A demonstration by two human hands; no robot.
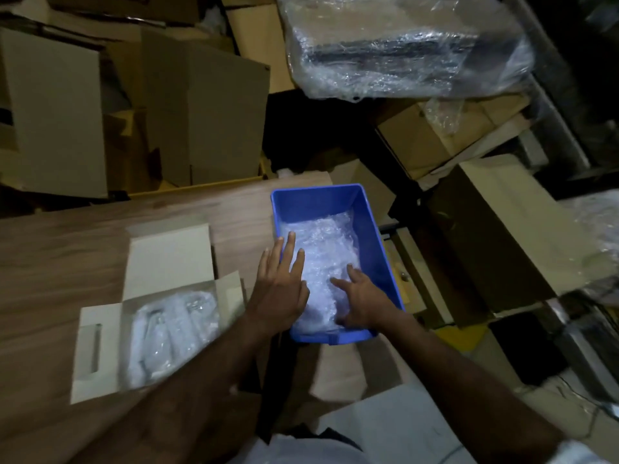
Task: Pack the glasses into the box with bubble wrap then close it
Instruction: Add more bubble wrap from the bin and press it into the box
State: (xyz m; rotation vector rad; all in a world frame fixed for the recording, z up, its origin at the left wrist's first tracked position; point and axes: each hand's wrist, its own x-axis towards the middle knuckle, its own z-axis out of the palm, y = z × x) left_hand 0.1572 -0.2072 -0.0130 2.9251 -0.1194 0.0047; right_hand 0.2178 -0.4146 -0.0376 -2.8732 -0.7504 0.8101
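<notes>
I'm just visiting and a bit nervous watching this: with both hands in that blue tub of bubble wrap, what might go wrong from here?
1. The blue tub sits at the table's edge; a hard tug on the bubble wrap might push it off.
2. The white box lies open with wrapped items inside, near the left arm; a sweep back could knock it.
3. Dim light may hide thin spots in the wrap under the left hand and right hand.

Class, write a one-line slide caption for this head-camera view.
Both hands, left hand and right hand, reach into bubble wrap in a blue bin, beside an open white box.
</notes>
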